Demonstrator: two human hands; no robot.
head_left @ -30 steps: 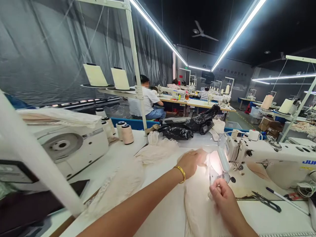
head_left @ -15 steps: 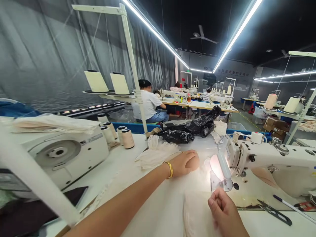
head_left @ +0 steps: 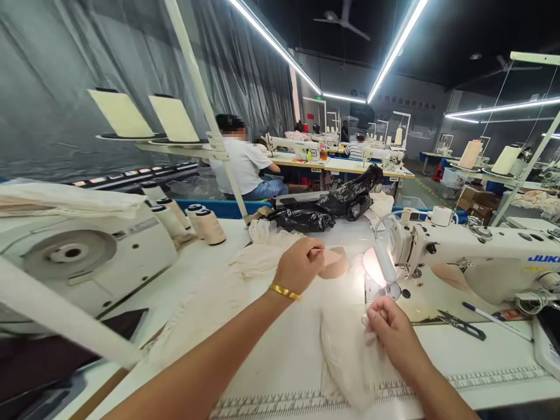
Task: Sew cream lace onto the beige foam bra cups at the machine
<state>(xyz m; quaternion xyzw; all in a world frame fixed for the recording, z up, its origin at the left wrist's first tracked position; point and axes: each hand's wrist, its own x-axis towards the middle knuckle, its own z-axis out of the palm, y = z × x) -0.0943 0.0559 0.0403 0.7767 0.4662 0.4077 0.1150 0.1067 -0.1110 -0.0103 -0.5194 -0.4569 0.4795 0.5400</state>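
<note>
My left hand (head_left: 301,263) is closed in a pinch at the edge of a beige cup-shaped fabric piece (head_left: 335,265), which rests over the table beyond the fingers. A gold bangle circles that wrist. My right hand (head_left: 389,324) pinches the upper edge of a thin cream fabric piece (head_left: 343,350) that drapes toward the table's front. Just beyond the right hand stands the lit needle end of a white sewing machine (head_left: 472,254). Behind my left hand lies a heap of cream lace fabric (head_left: 262,256).
Thread snips (head_left: 461,324) and a pen (head_left: 496,321) lie right of my right hand. A printed ruler (head_left: 271,405) runs along the front edge. Black plastic bags (head_left: 324,207), thread cones (head_left: 210,226) and another machine (head_left: 74,251) surround the table; a person (head_left: 245,157) sits beyond.
My left hand has gone from lying over the beige piece to pinching its edge, drawn back leftward. My right hand now has the cream fabric's edge lifted. The view has shifted down and right.
</note>
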